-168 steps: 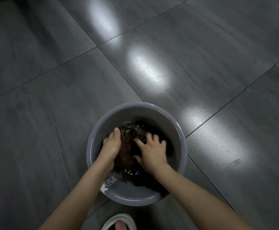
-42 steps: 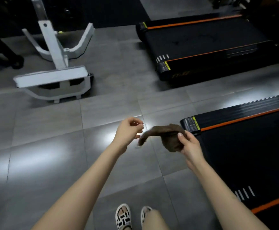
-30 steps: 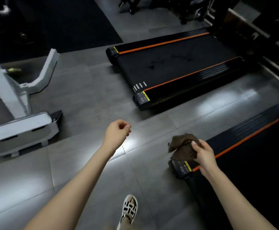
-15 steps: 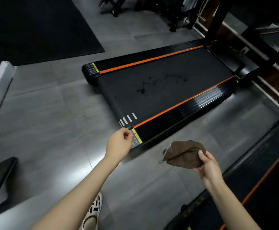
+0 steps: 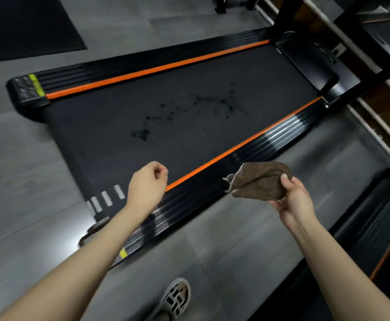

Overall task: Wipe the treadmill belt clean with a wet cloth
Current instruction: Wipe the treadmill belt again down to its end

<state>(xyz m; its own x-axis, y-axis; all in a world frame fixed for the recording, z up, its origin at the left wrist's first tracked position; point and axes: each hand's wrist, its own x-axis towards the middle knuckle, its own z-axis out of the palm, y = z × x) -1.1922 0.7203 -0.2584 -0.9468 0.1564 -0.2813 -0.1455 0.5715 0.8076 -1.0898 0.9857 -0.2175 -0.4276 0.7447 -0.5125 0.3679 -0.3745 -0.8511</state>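
A black treadmill belt (image 5: 166,117) with orange side stripes lies diagonally across the floor. Dark specks and smears mark its middle (image 5: 189,112). My right hand (image 5: 291,200) grips a bunched brown cloth (image 5: 259,181) in the air over the near side rail (image 5: 212,181) of the treadmill. My left hand (image 5: 146,186) hovers above the belt's near rear corner with fingers curled and nothing in it.
A second treadmill (image 5: 374,228) sits at the lower right. Black uprights and a motor cover (image 5: 305,63) stand at the treadmill's front end. A dark floor mat (image 5: 24,26) lies at the top left. My sandalled foot (image 5: 176,297) stands on the grey tiles.
I have come closer to the stained treadmill, which now fills the view. Both hands now hang over its near rail, and the cloth stays in my right hand.
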